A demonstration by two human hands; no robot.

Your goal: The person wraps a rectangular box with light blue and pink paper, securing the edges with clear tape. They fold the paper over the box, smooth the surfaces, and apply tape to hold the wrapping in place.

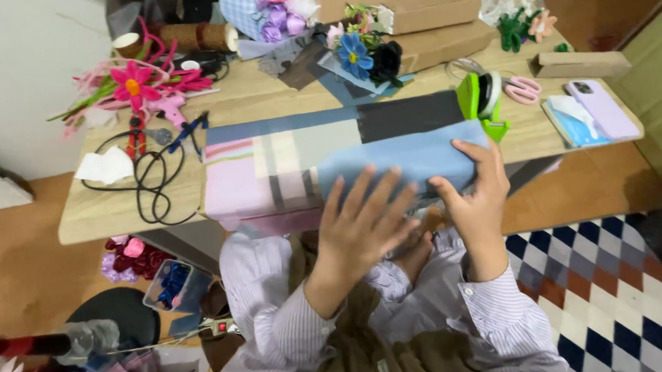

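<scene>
The left hand (364,225) is spread wide, fingers splayed, palm pressed flat on the near part of a light blue paper sheet (412,160). The right hand (476,194) is curled over the sheet's right end, thumb on top and fingers wrapped under its edge. The sheet is rolled or folded over at the near edge of the wooden table (124,213) and overhangs toward the person's lap.

Beneath the sheet lies a spread of pink, grey and dark paper panels (271,174), reaching the table's front edge.

Just beside the right hand, at the sheet's far right corner, stands a green tape dispenser (483,97). Pink scissors (522,90) lie just beyond it, and a phone in a lilac case (603,107) lies near the right table edge.

To the left, a black cable (152,182) loops close to the front edge, with a white tissue (105,166) beside it. Pink craft flowers (134,83) occupy the far left corner; a blue craft flower (353,52) and cardboard boxes (428,25) crowd the back.

Open tabletop shows only in narrow strips: left of the paper panels and right of the dispenser.
</scene>
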